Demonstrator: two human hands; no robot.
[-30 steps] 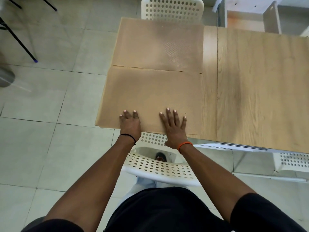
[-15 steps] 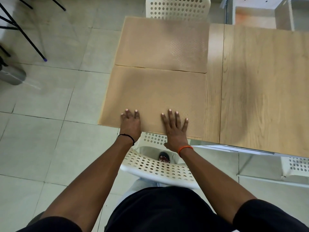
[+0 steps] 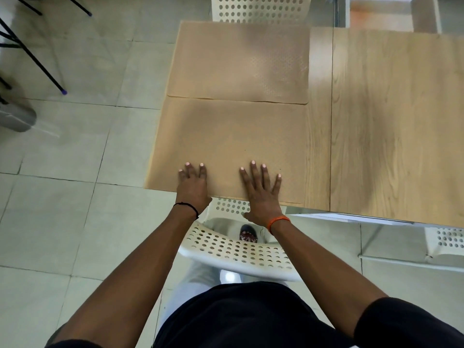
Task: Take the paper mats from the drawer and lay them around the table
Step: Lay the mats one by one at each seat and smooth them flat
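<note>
Still flat, the near paper mat (image 3: 229, 144) lies at the table's (image 3: 391, 121) left end, touching the far mat (image 3: 238, 61). Both the left hand (image 3: 192, 185) and right hand (image 3: 262, 190) stay pressed open-fingered on its near edge, grasping nothing, unmoved; a white chair (image 3: 238, 249) stands below.
</note>
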